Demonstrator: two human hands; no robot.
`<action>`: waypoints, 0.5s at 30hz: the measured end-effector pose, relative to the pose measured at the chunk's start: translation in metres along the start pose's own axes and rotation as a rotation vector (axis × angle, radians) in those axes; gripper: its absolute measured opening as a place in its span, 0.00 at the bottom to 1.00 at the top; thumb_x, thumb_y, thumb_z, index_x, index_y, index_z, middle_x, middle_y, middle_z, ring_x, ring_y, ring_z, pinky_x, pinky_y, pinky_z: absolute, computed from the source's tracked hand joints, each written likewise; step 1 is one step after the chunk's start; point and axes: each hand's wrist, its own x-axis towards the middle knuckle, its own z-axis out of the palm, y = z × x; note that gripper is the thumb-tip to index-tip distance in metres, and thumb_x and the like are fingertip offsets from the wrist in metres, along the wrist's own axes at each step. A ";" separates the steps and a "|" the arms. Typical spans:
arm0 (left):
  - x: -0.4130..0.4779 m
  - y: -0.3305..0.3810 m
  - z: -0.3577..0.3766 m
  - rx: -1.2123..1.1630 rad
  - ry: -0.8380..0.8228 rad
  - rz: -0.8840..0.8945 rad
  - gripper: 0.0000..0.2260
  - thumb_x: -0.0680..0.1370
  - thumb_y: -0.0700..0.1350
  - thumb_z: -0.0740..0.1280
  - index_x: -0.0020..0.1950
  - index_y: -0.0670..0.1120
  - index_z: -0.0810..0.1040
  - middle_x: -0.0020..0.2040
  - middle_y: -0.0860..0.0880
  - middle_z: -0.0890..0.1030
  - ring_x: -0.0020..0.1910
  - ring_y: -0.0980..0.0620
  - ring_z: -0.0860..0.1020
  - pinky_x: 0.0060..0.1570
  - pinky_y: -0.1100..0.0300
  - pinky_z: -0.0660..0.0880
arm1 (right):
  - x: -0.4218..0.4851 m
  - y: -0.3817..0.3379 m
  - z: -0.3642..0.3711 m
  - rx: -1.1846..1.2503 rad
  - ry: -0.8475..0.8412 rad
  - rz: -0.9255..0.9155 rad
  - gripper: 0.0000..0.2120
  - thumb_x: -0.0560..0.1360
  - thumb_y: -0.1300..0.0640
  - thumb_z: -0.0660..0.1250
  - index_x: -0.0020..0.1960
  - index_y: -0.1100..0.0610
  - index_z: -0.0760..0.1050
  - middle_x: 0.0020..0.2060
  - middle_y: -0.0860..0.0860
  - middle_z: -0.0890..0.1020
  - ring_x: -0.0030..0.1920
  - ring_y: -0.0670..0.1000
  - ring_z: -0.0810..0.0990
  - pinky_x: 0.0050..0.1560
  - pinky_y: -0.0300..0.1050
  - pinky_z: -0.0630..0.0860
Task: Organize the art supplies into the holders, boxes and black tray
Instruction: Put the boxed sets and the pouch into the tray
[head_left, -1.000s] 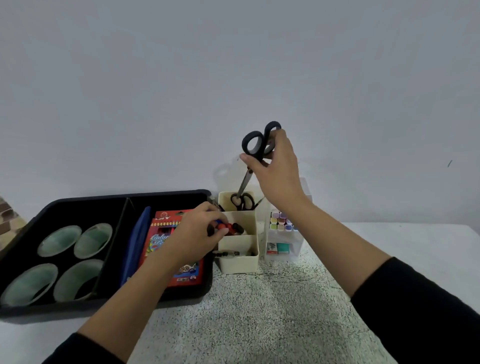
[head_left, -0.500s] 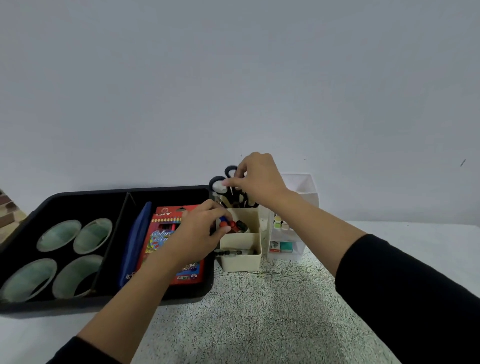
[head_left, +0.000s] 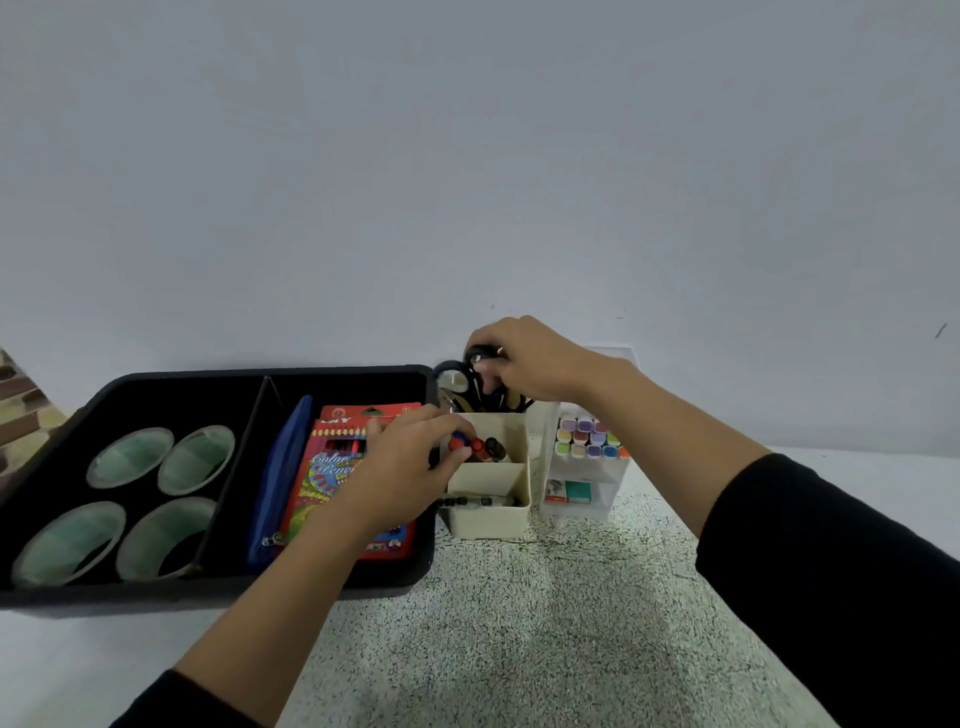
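My right grip (head_left: 530, 358) curls round the black scissors (head_left: 451, 372) in the cream holder's (head_left: 488, 517) rear compartment, while my left grip (head_left: 400, 460) pinches markers (head_left: 477, 445) in the middle one.

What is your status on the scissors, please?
Right hand grips black scissors, rear slot of beige holder. Left hand pinches markers, middle slot. Nothing blocking.

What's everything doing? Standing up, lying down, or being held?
scissors, handles-up in the cream holder's back compartment, gripped by the right hand.
red and blue markers, in the middle compartment, pinched by the left hand.
pastel markers, upright in the clear box.
coloured pencil box, lying flat in the black tray.
blue pouch, lying beside it.
tape rolls, four, lying flat in the tray.
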 end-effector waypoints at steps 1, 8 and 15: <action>0.000 0.000 -0.001 -0.038 0.027 0.000 0.02 0.79 0.53 0.68 0.52 0.60 0.79 0.49 0.60 0.76 0.48 0.60 0.73 0.55 0.47 0.64 | 0.000 0.000 0.000 0.003 -0.006 -0.010 0.06 0.82 0.59 0.64 0.53 0.58 0.79 0.42 0.51 0.84 0.45 0.48 0.82 0.51 0.50 0.79; 0.014 0.009 -0.025 -0.314 0.425 -0.105 0.09 0.76 0.50 0.73 0.48 0.50 0.75 0.46 0.52 0.77 0.44 0.55 0.76 0.44 0.61 0.72 | 0.001 -0.003 -0.002 -0.043 0.106 -0.043 0.17 0.79 0.42 0.67 0.58 0.54 0.80 0.51 0.49 0.83 0.51 0.49 0.80 0.53 0.46 0.77; 0.047 0.008 -0.031 -0.282 0.261 -0.125 0.07 0.80 0.51 0.68 0.58 0.54 0.80 0.52 0.51 0.73 0.46 0.61 0.76 0.46 0.73 0.71 | -0.006 0.003 -0.008 -0.260 -0.025 0.092 0.12 0.82 0.52 0.61 0.56 0.54 0.81 0.54 0.51 0.83 0.52 0.51 0.78 0.56 0.50 0.75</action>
